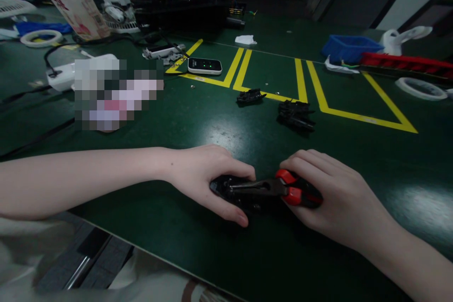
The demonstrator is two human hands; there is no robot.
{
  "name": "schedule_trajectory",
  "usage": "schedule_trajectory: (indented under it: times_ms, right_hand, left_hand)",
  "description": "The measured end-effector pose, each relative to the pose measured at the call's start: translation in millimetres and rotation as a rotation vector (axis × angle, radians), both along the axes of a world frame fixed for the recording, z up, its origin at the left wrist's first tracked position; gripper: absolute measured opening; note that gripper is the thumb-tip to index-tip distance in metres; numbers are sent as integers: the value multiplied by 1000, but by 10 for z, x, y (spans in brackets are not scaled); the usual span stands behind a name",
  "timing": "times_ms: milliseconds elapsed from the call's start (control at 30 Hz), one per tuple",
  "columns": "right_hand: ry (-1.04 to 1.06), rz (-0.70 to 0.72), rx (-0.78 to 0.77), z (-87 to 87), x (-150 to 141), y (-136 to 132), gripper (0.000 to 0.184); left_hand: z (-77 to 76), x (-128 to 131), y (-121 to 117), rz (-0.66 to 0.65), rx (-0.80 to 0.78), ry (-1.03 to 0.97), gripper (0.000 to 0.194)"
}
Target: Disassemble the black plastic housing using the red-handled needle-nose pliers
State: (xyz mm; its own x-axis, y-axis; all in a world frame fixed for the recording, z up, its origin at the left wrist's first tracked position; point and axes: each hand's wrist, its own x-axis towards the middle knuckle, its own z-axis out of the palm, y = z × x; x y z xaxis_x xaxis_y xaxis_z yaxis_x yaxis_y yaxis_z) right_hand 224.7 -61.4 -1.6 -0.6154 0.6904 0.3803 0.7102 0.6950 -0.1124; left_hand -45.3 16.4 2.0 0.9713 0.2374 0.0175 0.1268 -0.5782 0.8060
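Now both hands are low on the green table (pixel 159 226): the right hand (pixel 332 198) is wrapped round the red-handled pliers (pixel 279 189), whose long axis runs sideways, nose toward the left hand (pixel 208 179). That hand pinches a small black part (pixel 226 188) against the nose.

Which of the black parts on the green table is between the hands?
The black part under the left hand, touched by the red-handled pliers in the right hand. The other two black parts lie untouched farther away.
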Motion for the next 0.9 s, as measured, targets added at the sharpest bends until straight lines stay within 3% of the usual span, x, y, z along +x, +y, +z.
schedule_trajectory:
  times_ms: [167,633,900]
  right_hand:
    - [8,2,-32,36,-29,-3,20]
    - [-43,27,70,-16,51,49,22]
    - [-60,21,33,78,-52,14,19]
  left_hand:
    - [11,-4,8,-3,-2,-7,34]
    - [10,3,-4,-19,22,-14,36]
    - [17,11,-21,-13,45,5,36]
